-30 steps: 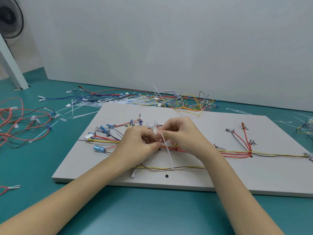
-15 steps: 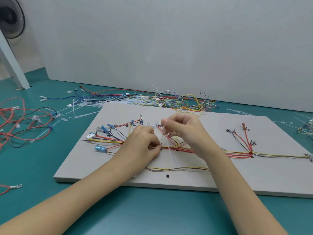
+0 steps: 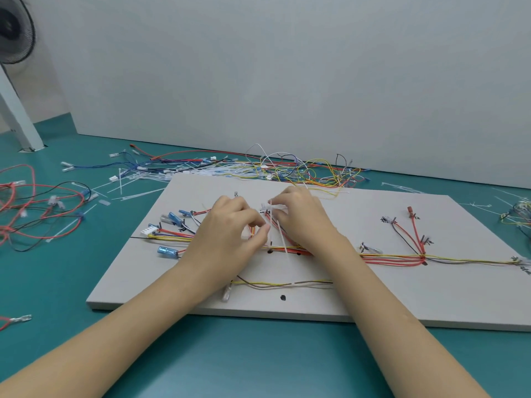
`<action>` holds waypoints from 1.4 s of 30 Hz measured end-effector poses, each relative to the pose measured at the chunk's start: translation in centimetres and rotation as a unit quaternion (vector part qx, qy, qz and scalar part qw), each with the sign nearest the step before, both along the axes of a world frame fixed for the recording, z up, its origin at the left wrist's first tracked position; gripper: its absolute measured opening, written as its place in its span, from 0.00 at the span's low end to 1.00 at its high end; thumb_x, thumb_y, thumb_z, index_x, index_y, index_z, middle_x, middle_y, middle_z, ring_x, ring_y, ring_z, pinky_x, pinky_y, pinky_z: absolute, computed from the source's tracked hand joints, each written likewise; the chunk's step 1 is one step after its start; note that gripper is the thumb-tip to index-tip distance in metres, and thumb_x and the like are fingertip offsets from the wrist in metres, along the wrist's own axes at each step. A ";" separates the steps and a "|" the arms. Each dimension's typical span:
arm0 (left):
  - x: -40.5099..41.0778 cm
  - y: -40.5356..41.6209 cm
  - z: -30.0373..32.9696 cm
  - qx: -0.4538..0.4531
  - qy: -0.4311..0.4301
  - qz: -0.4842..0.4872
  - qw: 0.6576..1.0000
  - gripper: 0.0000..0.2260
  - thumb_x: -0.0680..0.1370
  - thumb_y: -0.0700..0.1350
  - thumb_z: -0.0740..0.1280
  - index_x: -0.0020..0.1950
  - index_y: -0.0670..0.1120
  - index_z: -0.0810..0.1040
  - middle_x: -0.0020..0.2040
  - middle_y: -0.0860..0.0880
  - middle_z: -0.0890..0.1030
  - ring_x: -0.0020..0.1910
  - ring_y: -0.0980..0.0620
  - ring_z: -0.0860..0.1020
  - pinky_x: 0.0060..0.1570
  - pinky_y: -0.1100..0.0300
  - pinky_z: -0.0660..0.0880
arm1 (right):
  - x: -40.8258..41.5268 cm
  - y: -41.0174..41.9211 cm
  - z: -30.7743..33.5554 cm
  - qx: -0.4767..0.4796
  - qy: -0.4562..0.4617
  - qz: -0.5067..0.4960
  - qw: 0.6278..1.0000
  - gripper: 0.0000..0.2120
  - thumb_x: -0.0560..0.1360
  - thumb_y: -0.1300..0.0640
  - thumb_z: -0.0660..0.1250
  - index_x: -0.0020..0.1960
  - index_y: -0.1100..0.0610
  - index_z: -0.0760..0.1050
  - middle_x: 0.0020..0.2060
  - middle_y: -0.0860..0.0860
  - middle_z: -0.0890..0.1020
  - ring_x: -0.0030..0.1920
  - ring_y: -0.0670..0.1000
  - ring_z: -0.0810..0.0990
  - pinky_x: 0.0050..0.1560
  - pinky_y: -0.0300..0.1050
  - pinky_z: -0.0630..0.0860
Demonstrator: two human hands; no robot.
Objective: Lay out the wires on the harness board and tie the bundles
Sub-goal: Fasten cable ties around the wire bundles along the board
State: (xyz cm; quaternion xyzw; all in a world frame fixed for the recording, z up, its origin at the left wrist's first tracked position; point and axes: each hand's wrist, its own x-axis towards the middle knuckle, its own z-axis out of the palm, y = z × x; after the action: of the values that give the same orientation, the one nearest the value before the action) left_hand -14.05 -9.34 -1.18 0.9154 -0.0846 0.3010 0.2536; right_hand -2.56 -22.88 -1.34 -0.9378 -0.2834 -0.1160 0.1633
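White nylon tie: a thin cable tie (image 3: 280, 239) stood slanted over the middle of the harness board (image 3: 359, 297), its free tail running down toward the red-and-orange wire bundle (image 3: 290, 249).
Left hand: left hand (image 3: 230, 234) had fingertips curled together, pinching the tie's lower part just above the bundle; exact contact blurred.
Right hand: right hand (image 3: 301, 216) had thumb and forefinger pinched on a pale, blurred piece, probably the tie's upper end or a connector; could not tell which.
Handling, tie: judged very light, springy, smooth and slippery; best gripped close to the head and at the tail tip, pulled in line so it does not twist.
Handling, wires: judged limp and light, prone to slide off route; hold them gathered right beside the tie point, not by the terminals.
Board contents: blue terminals (image 3: 166, 250) and a white connector (image 3: 149, 230) lay at the left end; a red branch (image 3: 415, 234) fanned up at the right; a loose yellow-brown pair (image 3: 275, 283) lay nearer the front edge.
Surroundings: spare wires (image 3: 301, 168) heaped behind the board, red and black loops (image 3: 34, 214) on the green worktop (image 3: 258, 354) at left, spare ties (image 3: 135, 179) scattered between; fan (image 3: 14, 33) at far left.
Obstructions: judged that both wrists overhung the trunk, so neighbouring strands could get caught in the loop.
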 end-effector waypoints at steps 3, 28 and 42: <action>0.3 0.5 0.2 0.001 -0.023 0.026 0.999 0.04 0.76 0.45 0.70 0.44 0.47 0.84 0.40 0.51 0.77 0.45 0.49 0.70 0.48 0.54 0.69 | 0.3 0.6 0.3 -0.024 -0.002 -0.014 1.000 0.11 0.77 0.59 0.62 0.51 0.54 0.83 0.52 0.51 0.80 0.59 0.56 0.70 0.50 0.48 0.65; 0.9 1.4 0.5 -0.188 0.038 -0.070 0.979 0.05 0.74 0.43 0.74 0.39 0.52 0.85 0.38 0.57 0.80 0.48 0.51 0.73 0.55 0.46 0.68 | -4.3 -6.0 2.7 0.393 0.304 0.082 0.864 0.04 0.73 0.63 0.72 0.44 0.63 0.83 0.31 0.52 0.83 0.33 0.46 0.79 0.36 0.36 0.75; 0.6 0.6 0.6 -0.243 0.082 -0.081 0.963 0.05 0.75 0.45 0.71 0.41 0.51 0.86 0.38 0.58 0.82 0.50 0.57 0.74 0.51 0.70 0.66 | -4.7 -5.5 2.7 0.565 0.405 0.084 0.714 0.06 0.64 0.61 0.74 0.41 0.60 0.85 0.35 0.53 0.82 0.36 0.48 0.80 0.38 0.37 0.78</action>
State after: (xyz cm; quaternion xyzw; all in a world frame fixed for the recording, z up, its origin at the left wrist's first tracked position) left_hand -13.40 -8.69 -0.62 0.8376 -0.0615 0.2150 0.4984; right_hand -7.22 -28.34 1.33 -0.6005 -0.1491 0.1505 0.7710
